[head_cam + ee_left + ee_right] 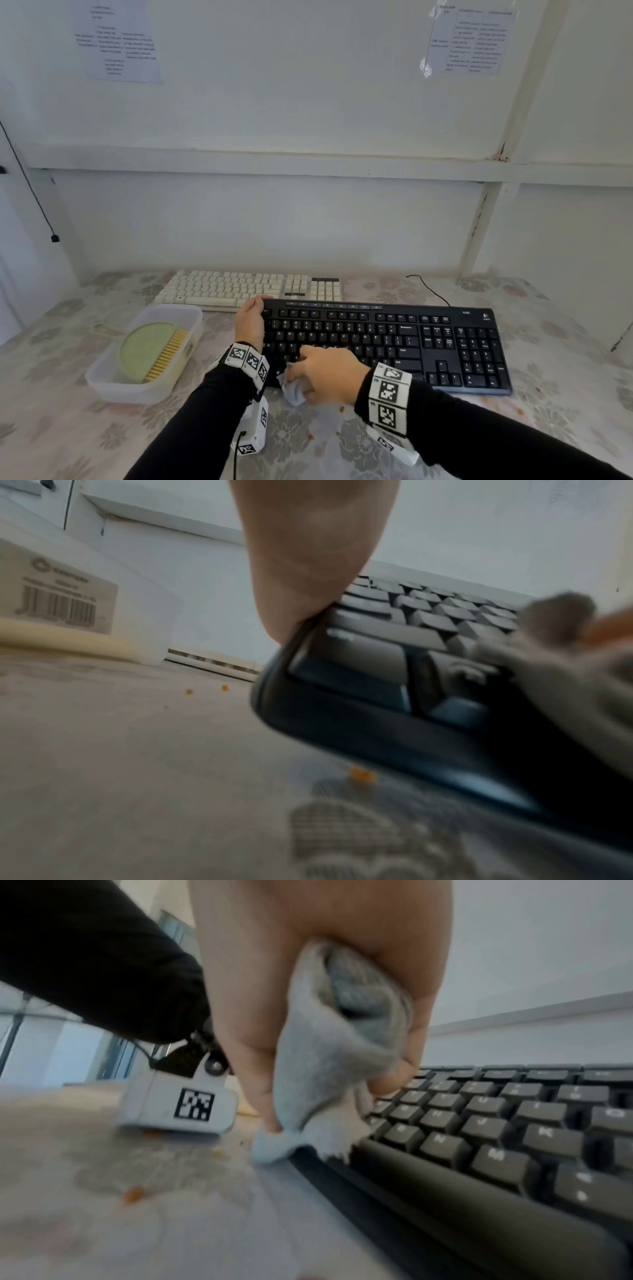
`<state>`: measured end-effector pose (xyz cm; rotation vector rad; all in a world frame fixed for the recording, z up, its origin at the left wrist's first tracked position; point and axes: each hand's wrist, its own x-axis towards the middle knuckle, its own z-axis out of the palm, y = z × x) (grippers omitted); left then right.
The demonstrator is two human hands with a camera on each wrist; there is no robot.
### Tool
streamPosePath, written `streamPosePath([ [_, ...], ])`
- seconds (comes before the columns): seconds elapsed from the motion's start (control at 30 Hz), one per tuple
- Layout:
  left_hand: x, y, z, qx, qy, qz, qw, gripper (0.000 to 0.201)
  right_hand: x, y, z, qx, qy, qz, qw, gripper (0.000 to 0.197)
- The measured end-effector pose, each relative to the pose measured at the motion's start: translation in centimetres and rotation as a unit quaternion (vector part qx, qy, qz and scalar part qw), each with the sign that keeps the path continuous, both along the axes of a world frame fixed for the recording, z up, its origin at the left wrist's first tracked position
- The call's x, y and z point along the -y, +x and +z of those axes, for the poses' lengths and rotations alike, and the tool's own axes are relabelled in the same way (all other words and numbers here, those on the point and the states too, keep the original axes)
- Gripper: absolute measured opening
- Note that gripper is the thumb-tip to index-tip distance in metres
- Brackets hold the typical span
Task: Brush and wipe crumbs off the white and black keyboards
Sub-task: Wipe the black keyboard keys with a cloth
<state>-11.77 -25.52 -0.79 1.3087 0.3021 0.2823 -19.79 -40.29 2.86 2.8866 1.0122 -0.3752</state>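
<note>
A black keyboard [394, 342] lies across the flowered tablecloth, with a white keyboard [246, 289] just behind it. My left hand [251, 320] grips the black keyboard's [377, 696] far left corner, thumb over the top edge. My right hand [325, 373] holds a crumpled grey cloth [294, 389] against the keys at the keyboard's front left edge. In the right wrist view the cloth [329, 1053] hangs bunched from my fingers onto the black keyboard [496, 1150]. Orange crumbs [131, 1194] lie on the tablecloth in front.
A clear plastic tub [113, 383] left of the keyboards holds a green brush with yellow bristles [150, 353]. The black keyboard's cable [430, 289] runs back toward the white wall. More crumbs [359, 775] lie by the keyboard's left end.
</note>
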Motion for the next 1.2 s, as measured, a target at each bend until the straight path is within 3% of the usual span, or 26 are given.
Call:
streamPosePath([
  [0.07, 0.0, 0.1, 0.0, -0.001, -0.002, -0.004, 1.000, 0.033, -0.1, 1.1, 0.9, 0.005, 0.055, -0.023, 0.998, 0.039],
  [0.2, -0.3, 0.1, 0.0, 0.005, 0.002, -0.020, 1.000, 0.033, -1.6, 4.2, 2.6, 0.116, 0.175, -0.120, 0.970, 0.040],
  [0.27, -0.5, 0.1, -0.1, -0.005, 0.003, -0.028, 1.000, 0.032, -2.5, 4.9, 2.8, 0.134, 0.153, -0.134, 0.970, 0.042],
  [0.4, -0.7, 0.3, -0.2, -0.036, -0.017, -0.025, 0.999, 0.031, -3.2, 3.6, 1.7, 0.079, 0.080, -0.084, 0.990, 0.050],
  [0.6, -0.8, 0.0, 0.0, -0.062, -0.054, -0.050, 0.995, 0.032, -2.6, 0.7, 0.7, -0.004, -0.033, 0.003, 0.999, 0.044],
  [0.67, -0.9, -0.1, 0.2, -0.071, -0.060, -0.058, 0.994, 0.031, -2.4, 1.0, 1.4, -0.025, -0.014, -0.003, 1.000, 0.042],
  [0.73, -1.1, -0.1, 0.4, -0.077, -0.066, -0.066, 0.993, 0.030, -2.4, 1.9, 2.3, -0.027, 0.062, -0.052, 0.996, 0.040],
  [0.83, -1.8, 0.3, -0.2, -0.087, -0.061, -0.061, 0.992, 0.025, -3.2, 3.9, 3.2, 0.057, 0.134, -0.116, 0.983, 0.043],
  [0.93, -2.6, 0.9, -1.1, -0.108, -0.085, -0.098, 0.986, 0.018, -4.7, 5.0, 3.1, 0.123, 0.125, -0.135, 0.975, 0.048],
  [1.07, -2.1, -0.1, 0.6, -0.094, -0.083, -0.136, 0.983, 0.026, -5.8, 4.4, 1.6, 0.110, 0.072, -0.105, 0.986, 0.049],
  [1.2, -2.3, 0.4, 0.3, -0.115, -0.074, -0.120, 0.983, 0.033, -5.4, 2.7, 0.5, 0.094, 0.042, -0.054, 0.993, 0.046],
])
